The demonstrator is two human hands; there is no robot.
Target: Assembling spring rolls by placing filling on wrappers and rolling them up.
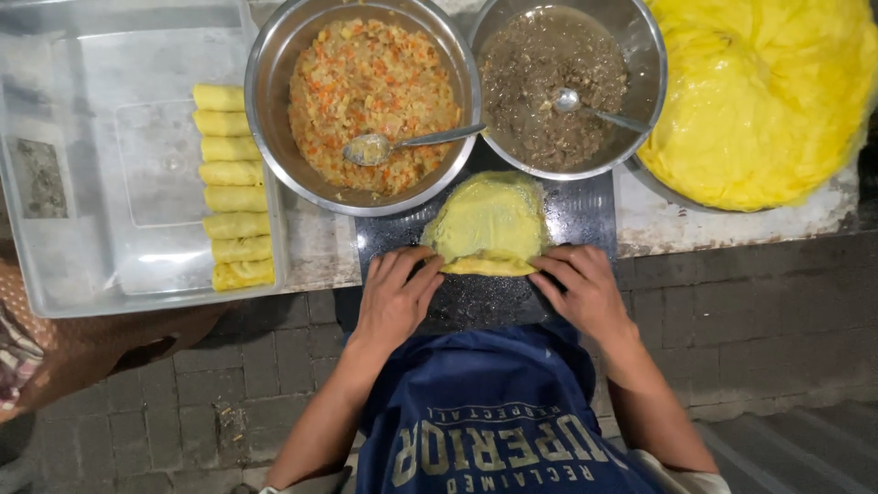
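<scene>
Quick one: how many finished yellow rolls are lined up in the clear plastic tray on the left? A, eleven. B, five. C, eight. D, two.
C: eight yellow rolls lie stacked in one column along the right wall of the clear plastic tray, beside the bowl of orange-flecked filling.

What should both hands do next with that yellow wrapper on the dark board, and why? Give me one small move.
Probably keep rolling the near edge away from the body. The left hand and right hand pinch the folded near edge of the yellow wrapper on the dark board, while its far part lies flat. The finished rolls in the clear tray are rolled closed.
</scene>
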